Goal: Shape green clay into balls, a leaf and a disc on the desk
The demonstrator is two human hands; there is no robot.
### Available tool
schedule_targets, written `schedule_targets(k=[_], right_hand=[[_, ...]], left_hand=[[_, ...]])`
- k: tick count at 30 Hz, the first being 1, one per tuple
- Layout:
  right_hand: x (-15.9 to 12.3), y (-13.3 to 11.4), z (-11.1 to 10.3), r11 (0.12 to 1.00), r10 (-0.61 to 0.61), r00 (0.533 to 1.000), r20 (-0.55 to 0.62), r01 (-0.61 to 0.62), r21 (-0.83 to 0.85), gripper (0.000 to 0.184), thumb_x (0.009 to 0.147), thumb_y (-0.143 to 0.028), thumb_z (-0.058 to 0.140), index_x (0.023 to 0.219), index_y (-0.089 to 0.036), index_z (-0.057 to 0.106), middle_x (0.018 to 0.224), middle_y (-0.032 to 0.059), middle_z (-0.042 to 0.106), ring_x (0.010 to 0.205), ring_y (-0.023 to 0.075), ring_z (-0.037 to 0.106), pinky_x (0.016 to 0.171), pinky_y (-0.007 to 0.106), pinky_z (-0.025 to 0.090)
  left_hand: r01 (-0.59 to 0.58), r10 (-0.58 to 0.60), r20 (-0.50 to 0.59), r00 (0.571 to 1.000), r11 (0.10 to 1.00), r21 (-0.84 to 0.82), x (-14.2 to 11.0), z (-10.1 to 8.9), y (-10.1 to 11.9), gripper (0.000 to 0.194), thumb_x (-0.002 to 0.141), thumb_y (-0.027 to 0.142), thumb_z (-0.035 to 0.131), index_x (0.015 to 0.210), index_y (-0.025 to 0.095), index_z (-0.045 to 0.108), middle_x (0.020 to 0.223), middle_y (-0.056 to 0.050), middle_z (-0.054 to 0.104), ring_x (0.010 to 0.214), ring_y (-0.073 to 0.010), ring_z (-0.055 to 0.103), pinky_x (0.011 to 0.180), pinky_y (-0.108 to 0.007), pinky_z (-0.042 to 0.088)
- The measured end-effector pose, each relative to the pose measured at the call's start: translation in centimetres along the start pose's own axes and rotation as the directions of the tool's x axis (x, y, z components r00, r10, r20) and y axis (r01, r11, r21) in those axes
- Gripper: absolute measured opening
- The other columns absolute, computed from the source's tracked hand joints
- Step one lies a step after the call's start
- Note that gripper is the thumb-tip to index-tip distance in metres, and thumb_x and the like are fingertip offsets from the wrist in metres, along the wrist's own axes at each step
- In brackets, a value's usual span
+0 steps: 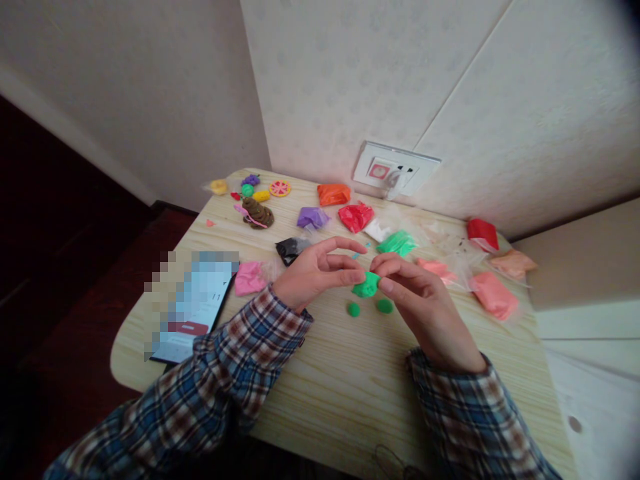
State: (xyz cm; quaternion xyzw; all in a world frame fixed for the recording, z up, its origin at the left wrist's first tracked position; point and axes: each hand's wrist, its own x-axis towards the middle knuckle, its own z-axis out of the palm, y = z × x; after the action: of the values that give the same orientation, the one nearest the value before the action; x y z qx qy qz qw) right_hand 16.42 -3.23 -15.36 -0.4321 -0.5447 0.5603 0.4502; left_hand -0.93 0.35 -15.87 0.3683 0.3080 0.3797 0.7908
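A lump of green clay (367, 285) is pinched between both of my hands just above the wooden table (350, 380). My left hand (315, 272) grips its left side with thumb and fingers, and my right hand (420, 300) grips its right side. Two small green clay balls (354, 309) (385, 305) lie on the table right below the lump. Both my arms wear plaid sleeves.
Small bags of clay lie beyond my hands: pink (249, 277), black (290, 249), purple (312, 217), orange (333, 194), red (355, 216), green (397, 243), salmon (494, 295). Finished clay figures (257, 213) sit far left. A phone (193, 307) lies at the left. A wall socket (395, 170) is behind.
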Motion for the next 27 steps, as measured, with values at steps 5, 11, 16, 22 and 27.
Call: schedule_targets(k=[5, 11, 16, 22, 27], right_hand=[[0.07, 0.39, 0.27, 0.996, 0.032, 0.996, -0.080, -0.025, 0.090, 0.013, 0.081, -0.037, 0.063, 0.076, -0.025, 0.063, 0.087, 0.0014, 0.057, 0.091, 0.0185, 0.053, 0.086, 0.032, 0.042], [0.04, 0.27, 0.54, 0.989, 0.057, 0.997, -0.042, -0.051, 0.137, 0.010, 0.082, -0.035, 0.062, 0.080, -0.026, 0.064, 0.090, 0.0003, 0.060, 0.094, 0.0175, 0.054, 0.089, 0.032, 0.041], [-0.03, -0.01, 0.23, 0.995, 0.057, 0.998, 0.002, -0.057, 0.082, 0.012, 0.082, -0.037, 0.062, 0.083, -0.025, 0.064, 0.094, 0.0016, 0.062, 0.097, 0.0201, 0.056, 0.090, 0.035, 0.042], [0.03, -0.01, 0.13, 0.999, 0.030, 0.999, -0.028, -0.030, 0.018, 0.012, 0.082, -0.037, 0.063, 0.081, -0.025, 0.064, 0.095, 0.0016, 0.060, 0.099, 0.0200, 0.055, 0.091, 0.034, 0.041], [0.02, 0.03, 0.04, 0.997, 0.068, 0.997, 0.024, -0.069, 0.024, 0.011, 0.081, -0.036, 0.064, 0.084, -0.025, 0.064, 0.096, 0.0008, 0.061, 0.099, 0.0191, 0.055, 0.091, 0.032, 0.040]], left_hand=[[-0.036, 0.035, 0.033, 0.999, 0.999, 0.021, -0.01, 0.15, 0.10, 0.054, 0.055, 0.023, 0.085, 0.103, 0.017, 0.061, 0.086, -0.002, 0.067, 0.084, -0.0124, 0.062, 0.077, -0.025, 0.045], [-0.099, 0.094, 0.054, 0.994, 0.991, 0.089, 0.02, 0.27, 0.16, 0.046, 0.063, 0.012, 0.077, 0.105, 0.018, 0.059, 0.081, 0.000, 0.066, 0.081, -0.0111, 0.061, 0.076, -0.025, 0.046], [-0.113, 0.107, 0.061, 0.992, 0.988, 0.104, 0.05, 0.12, 0.05, 0.043, 0.067, 0.014, 0.074, 0.106, 0.017, 0.058, 0.079, 0.001, 0.066, 0.079, -0.0113, 0.062, 0.078, -0.026, 0.045], [-0.109, 0.103, 0.057, 0.993, 0.987, 0.114, 0.06, 0.21, 0.07, 0.040, 0.066, 0.018, 0.075, 0.103, 0.017, 0.059, 0.076, 0.002, 0.065, 0.076, -0.0115, 0.061, 0.075, -0.026, 0.044], [-0.105, 0.104, 0.019, 0.994, 0.993, 0.059, 0.21, 0.21, 0.01, 0.041, 0.065, 0.021, 0.078, 0.101, 0.016, 0.060, 0.074, 0.002, 0.064, 0.072, -0.0093, 0.059, 0.072, -0.023, 0.043]])
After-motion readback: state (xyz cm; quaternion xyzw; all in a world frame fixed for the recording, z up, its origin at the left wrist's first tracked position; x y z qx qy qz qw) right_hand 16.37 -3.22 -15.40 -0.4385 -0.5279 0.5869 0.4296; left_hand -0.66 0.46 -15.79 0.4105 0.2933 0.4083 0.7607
